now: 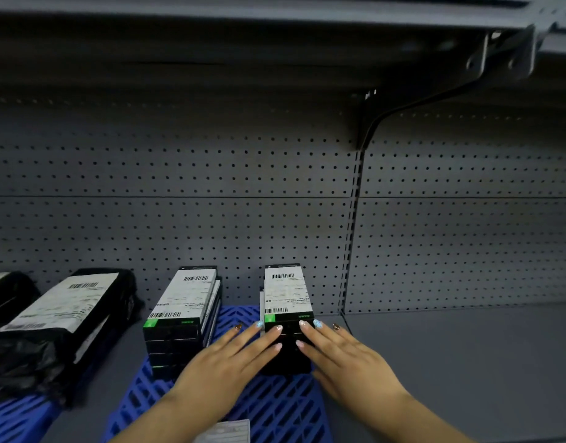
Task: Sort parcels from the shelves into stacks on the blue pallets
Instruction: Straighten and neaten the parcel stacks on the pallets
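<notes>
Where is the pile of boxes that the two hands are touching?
In the head view, the touched stack stands mid-frame on the blue pallet by the pegboard wall, another box stack on its left and grey shelf on its right.

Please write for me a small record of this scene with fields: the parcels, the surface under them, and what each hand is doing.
right stack: black flat boxes with white barcode labels, on the blue plastic grid pallet
left stack: same kind of black boxes, same pallet, apart from the right stack
hands: left hand and right hand both lay straight fingers on the right stack's front
far left: black plastic bag parcels with white labels
behind: grey perforated metal back panel
</notes>
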A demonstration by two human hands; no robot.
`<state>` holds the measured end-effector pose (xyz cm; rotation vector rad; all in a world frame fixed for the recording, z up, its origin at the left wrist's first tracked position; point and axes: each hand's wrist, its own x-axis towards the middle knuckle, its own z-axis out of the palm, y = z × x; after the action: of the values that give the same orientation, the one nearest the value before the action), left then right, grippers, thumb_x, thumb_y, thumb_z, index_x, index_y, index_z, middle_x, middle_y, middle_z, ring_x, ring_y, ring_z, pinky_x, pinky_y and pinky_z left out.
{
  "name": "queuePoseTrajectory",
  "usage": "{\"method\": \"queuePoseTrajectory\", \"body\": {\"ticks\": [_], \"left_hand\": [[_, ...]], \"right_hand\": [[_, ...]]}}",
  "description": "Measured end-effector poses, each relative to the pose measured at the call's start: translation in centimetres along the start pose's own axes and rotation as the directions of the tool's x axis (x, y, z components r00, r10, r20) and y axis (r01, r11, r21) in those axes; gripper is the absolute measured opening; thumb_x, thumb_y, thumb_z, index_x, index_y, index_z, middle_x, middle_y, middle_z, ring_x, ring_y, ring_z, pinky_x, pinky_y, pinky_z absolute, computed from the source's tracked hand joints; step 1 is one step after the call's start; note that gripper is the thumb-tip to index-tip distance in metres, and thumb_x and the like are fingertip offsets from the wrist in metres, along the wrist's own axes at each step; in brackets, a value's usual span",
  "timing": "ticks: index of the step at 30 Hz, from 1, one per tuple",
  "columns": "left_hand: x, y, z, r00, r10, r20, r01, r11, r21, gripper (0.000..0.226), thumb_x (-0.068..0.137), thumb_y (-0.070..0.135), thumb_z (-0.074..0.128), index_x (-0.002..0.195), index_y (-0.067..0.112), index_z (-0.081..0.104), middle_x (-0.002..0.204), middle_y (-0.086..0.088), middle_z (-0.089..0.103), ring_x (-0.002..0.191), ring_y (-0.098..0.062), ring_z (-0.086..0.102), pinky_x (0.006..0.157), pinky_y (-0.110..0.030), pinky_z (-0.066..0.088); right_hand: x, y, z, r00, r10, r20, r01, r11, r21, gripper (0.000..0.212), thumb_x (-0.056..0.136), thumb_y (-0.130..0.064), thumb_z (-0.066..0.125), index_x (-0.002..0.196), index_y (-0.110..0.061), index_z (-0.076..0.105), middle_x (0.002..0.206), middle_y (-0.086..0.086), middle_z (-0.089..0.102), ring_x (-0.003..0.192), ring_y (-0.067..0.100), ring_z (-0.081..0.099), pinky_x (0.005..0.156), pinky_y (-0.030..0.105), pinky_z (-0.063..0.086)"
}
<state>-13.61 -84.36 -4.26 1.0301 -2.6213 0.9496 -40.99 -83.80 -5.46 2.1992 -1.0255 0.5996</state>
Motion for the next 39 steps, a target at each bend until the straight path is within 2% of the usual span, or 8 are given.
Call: {"method": "queuePoseTrajectory", "body": {"ticks": [4, 10, 14, 17, 21, 28, 35, 39], "left_hand": [[0.0, -0.7, 0.8, 0.999, 0.041, -0.023, -0.040, 0.998, 0.042, 0.077, 0.077, 0.017, 0.059, 0.148, 0.022, 0.029, 0.158, 0.001, 0.018, 0.140, -0.023, 0.023, 0.104, -0.043, 0.025], [-0.5, -0.8, 0.2, 0.994, 0.070, -0.089, -0.069, 0.997, 0.021, 0.080, 0.077, 0.015, 0.057, 0.149, 0.024, 0.025, 0.158, -0.001, 0.017, 0.142, -0.025, 0.019, 0.105, -0.043, 0.025], [-0.6, -1.0, -0.3, 0.996, 0.081, -0.026, -0.082, 0.997, -0.004, 0.098, 0.064, 0.020, 0.078, 0.148, 0.030, 0.028, 0.158, -0.003, 0.018, 0.139, -0.025, 0.028, 0.105, -0.044, 0.039], [-0.6, -1.2, -0.2, 0.999, 0.034, -0.001, -0.034, 0.999, -0.017, 0.100, 0.058, 0.020, 0.079, 0.146, 0.031, 0.033, 0.157, -0.005, 0.021, 0.138, -0.027, 0.028, 0.104, -0.046, 0.034], [0.0, -1.3, -0.2, 0.999, -0.001, 0.044, 0.004, 0.999, -0.054, 0.105, 0.054, 0.020, 0.083, 0.145, 0.033, 0.033, 0.158, -0.006, 0.016, 0.138, -0.030, 0.026, 0.098, -0.050, 0.044], [-0.3, -1.5, -0.4, 0.998, 0.048, 0.039, -0.047, 0.998, -0.030, 0.112, 0.045, 0.015, 0.085, 0.143, 0.039, 0.035, 0.156, -0.009, 0.022, 0.138, -0.029, 0.026, 0.100, -0.054, 0.040], [0.0, -1.9, -0.3, 0.997, 0.039, 0.059, -0.039, 0.999, -0.004, 0.119, 0.046, 0.015, 0.086, 0.144, 0.042, 0.025, 0.159, -0.010, 0.010, 0.141, -0.030, 0.019, 0.102, -0.060, 0.026], [-0.3, -2.0, -1.0, 0.991, 0.070, 0.114, -0.073, 0.997, 0.018, 0.111, 0.050, 0.020, 0.087, 0.143, 0.043, 0.031, 0.159, -0.009, 0.011, 0.142, -0.032, 0.015, 0.102, -0.060, 0.025]], "right_hand": [[0.2, -0.4, 0.1, 1.000, 0.013, -0.028, -0.013, 1.000, 0.004, 0.041, 0.089, -0.035, 0.044, 0.128, -0.029, 0.056, 0.148, -0.008, 0.031, 0.131, 0.008, 0.036, 0.106, 0.035, 0.033], [-0.5, -0.9, 0.1, 0.998, 0.012, -0.060, -0.012, 1.000, 0.003, 0.046, 0.090, -0.033, 0.051, 0.136, -0.029, 0.046, 0.149, -0.006, 0.032, 0.135, 0.011, 0.033, 0.110, 0.034, 0.031], [-0.9, -0.8, -0.7, 0.998, 0.029, -0.062, -0.027, 0.999, 0.025, 0.045, 0.090, -0.032, 0.050, 0.135, -0.030, 0.048, 0.149, -0.001, 0.033, 0.135, 0.012, 0.035, 0.110, 0.032, 0.030], [-0.9, -0.7, -1.0, 0.997, 0.073, -0.025, -0.072, 0.996, 0.048, 0.045, 0.090, -0.034, 0.048, 0.135, -0.031, 0.048, 0.151, 0.001, 0.029, 0.135, 0.012, 0.034, 0.109, 0.031, 0.030], [-0.6, -0.8, -1.2, 0.993, 0.116, 0.024, -0.118, 0.990, 0.074, 0.044, 0.090, -0.037, 0.045, 0.134, -0.031, 0.048, 0.152, 0.001, 0.028, 0.129, 0.012, 0.042, 0.106, 0.029, 0.032], [-1.0, -0.5, -1.8, 0.992, 0.115, 0.044, -0.117, 0.991, 0.065, 0.039, 0.090, -0.036, 0.046, 0.129, -0.038, 0.052, 0.152, 0.003, 0.027, 0.132, 0.013, 0.039, 0.106, 0.031, 0.033], [-1.5, -0.3, -1.2, 0.994, 0.073, 0.075, -0.073, 0.997, -0.003, 0.036, 0.089, -0.037, 0.046, 0.123, -0.046, 0.055, 0.152, 0.003, 0.028, 0.136, 0.012, 0.030, 0.109, 0.033, 0.027], [-1.5, -0.3, -0.8, 0.998, 0.043, 0.041, -0.041, 0.998, -0.037, 0.038, 0.087, -0.033, 0.046, 0.122, -0.044, 0.057, 0.153, 0.002, 0.026, 0.136, 0.016, 0.031, 0.108, 0.036, 0.031]]}}
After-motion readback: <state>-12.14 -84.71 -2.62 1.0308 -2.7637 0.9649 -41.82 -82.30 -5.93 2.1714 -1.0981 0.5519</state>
